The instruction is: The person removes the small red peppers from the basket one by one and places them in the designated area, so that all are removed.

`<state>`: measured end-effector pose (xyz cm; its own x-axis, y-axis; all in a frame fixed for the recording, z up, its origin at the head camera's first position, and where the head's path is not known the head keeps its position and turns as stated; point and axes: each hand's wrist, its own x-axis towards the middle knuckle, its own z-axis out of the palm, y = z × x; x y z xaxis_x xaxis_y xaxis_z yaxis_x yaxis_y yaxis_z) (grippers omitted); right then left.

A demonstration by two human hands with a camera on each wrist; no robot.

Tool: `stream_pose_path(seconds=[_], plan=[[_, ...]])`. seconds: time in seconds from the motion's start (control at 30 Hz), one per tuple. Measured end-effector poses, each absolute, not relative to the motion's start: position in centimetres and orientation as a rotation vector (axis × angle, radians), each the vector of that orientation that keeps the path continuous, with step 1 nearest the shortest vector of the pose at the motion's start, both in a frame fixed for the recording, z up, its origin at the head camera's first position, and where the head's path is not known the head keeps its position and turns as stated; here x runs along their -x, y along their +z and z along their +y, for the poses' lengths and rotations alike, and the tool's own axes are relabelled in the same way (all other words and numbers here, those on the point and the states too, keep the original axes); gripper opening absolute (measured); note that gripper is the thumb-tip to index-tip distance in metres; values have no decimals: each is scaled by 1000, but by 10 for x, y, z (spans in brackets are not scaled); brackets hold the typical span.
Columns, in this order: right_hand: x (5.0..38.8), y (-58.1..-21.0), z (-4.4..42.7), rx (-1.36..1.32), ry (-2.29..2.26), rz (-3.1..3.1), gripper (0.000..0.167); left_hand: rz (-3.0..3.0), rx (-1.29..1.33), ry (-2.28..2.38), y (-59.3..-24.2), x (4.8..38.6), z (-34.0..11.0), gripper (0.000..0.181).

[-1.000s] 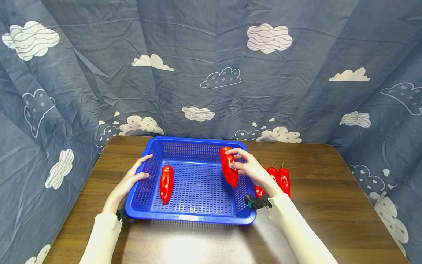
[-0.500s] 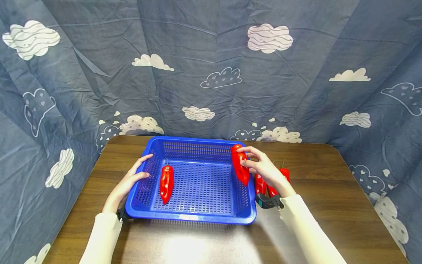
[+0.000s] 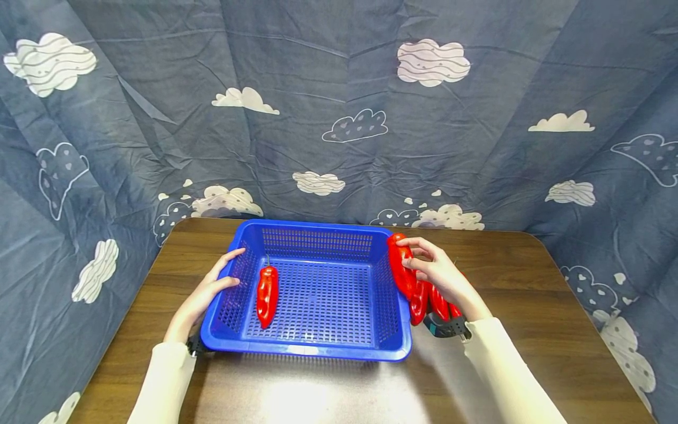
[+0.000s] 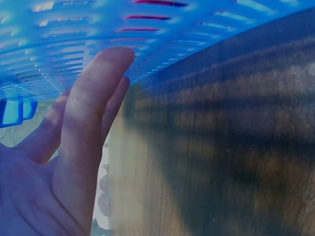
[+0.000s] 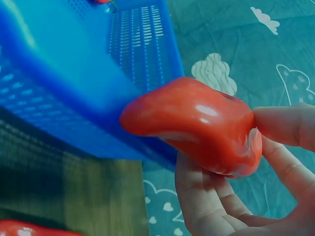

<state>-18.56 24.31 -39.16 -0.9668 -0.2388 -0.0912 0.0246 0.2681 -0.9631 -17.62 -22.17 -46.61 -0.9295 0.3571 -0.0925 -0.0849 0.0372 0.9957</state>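
My right hand (image 3: pixel 445 274) pinches a glossy red pepper (image 3: pixel 401 266) between thumb and fingers, over the right rim of the blue plastic basket (image 3: pixel 304 350). In the right wrist view this pepper (image 5: pixel 192 125) overlaps the basket's edge, and I cannot tell whether it touches. My left hand (image 3: pixel 203 294) rests at the left rim, its visible fingers extended over it. Close up in the left wrist view, the left hand (image 4: pixel 81 132) is against the slotted wall (image 4: pixel 197 29). Another red pepper (image 3: pixel 267 296) lies inside the basket, towards the left, stem pointing away.
To the right of the basket, more red peppers (image 3: pixel 418 303) lie side by side on the brown wooden table (image 3: pixel 529 330), partly hidden by my right hand and wrist. A dark blue cloth with clouds (image 3: pixel 312 70) hangs behind and at both sides.
My right hand has moved right with the pepper, from above the basket's inside to its right rim. The left hand, the basket and the pepper inside have stayed put.
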Motion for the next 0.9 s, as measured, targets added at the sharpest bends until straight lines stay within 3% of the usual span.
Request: stream_pose_path(seconds=[0.9], plan=[[173, -400, 290, 103, -1776, 2356, 41, 2009, -296, 1960, -467, 176, -221, 61]])
